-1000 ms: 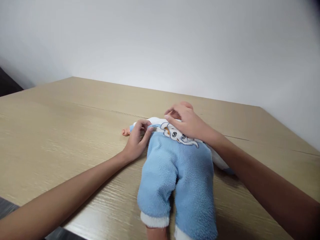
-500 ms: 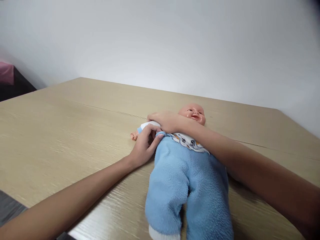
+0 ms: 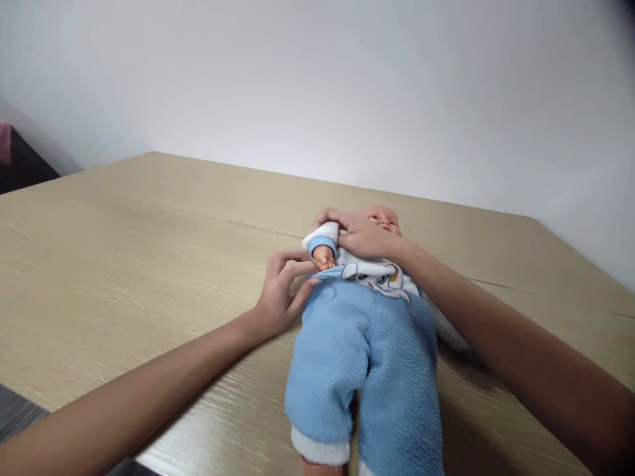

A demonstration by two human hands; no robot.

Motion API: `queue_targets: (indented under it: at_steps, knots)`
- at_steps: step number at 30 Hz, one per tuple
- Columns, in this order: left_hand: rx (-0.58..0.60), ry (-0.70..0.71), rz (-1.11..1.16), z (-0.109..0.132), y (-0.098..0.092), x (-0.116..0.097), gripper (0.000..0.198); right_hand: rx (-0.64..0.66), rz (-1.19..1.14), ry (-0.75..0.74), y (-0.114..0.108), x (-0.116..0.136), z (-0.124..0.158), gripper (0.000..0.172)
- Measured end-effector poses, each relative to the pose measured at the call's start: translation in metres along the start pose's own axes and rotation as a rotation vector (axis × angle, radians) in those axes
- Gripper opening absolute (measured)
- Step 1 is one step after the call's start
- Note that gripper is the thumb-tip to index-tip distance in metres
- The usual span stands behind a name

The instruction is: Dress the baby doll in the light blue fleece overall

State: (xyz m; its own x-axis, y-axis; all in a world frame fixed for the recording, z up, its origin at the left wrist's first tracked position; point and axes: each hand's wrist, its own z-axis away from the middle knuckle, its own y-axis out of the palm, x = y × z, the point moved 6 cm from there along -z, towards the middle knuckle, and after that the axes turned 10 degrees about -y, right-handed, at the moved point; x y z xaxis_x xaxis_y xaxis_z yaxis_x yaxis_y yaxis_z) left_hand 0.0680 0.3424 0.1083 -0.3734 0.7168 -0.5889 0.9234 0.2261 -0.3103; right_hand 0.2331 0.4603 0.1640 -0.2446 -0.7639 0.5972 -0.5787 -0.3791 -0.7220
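Observation:
A baby doll lies on its back, its head toward the far side of the table. It wears fleecy blue overalls with an animal face on the bib, over a white top. My left hand pinches the side edge of the overalls near the waist. Across the doll's chest reaches my right hand, its fingers wrapped round the white sleeve of the doll's arm. The doll's small hand pokes out of the blue cuff, just above the overalls' edge. My right forearm hides part of the chest.
Pale wood table with a seam running across it. A white wall stands behind. At the far left is a dark object with a pink cloth on top. Grey flooring shows at the lower left.
The doll's arm, stretched out to the left before, is now bent inward with its hand over the overalls' edge. My right hand has shifted onto the sleeve. The left hand still pinches the overalls.

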Motion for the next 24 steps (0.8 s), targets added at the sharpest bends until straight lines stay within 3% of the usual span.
queue_targets:
  at_steps: [2,4,6,8,10,12,15,17,20,24]
  knots:
    - [-0.043,-0.015,0.036,0.000,-0.001,0.000,0.012,0.001,0.018,0.005,0.003,0.003,0.000,0.048]
    - [-0.056,-0.122,0.159,-0.003,0.001,0.004,0.011,0.010,0.087,-0.012,0.006,0.011,-0.001,0.044]
    - [-0.072,-0.314,0.283,-0.006,0.005,0.014,0.015,0.011,0.180,-0.016,0.007,0.021,0.001,0.034]
    - [-0.091,-0.532,0.351,-0.007,0.011,0.024,0.024,-0.035,0.225,0.077,0.002,0.027,0.007,0.025]
    - [-0.109,-0.710,0.418,-0.006,0.017,0.032,0.031,-0.092,0.187,0.236,-0.005,0.030,0.019,0.030]
    - [-0.135,-0.840,0.526,-0.003,0.023,0.036,0.036,-0.070,0.125,0.339,-0.006,0.033,0.031,0.041]
    - [-0.148,-1.015,0.745,0.004,0.033,0.042,0.040,0.024,0.118,0.369,-0.001,0.036,0.046,0.045]
    - [-0.114,-1.121,0.874,0.008,0.041,0.045,0.046,-0.006,0.138,0.361,0.001,0.033,0.053,0.042]
    - [-0.071,-1.200,0.956,0.007,0.046,0.050,0.053,-0.107,0.059,0.351,0.004,0.021,0.061,0.039]
    - [-0.011,-1.135,0.878,-0.006,0.045,0.061,0.051,-0.225,-0.243,0.400,0.009,0.000,0.071,0.040]
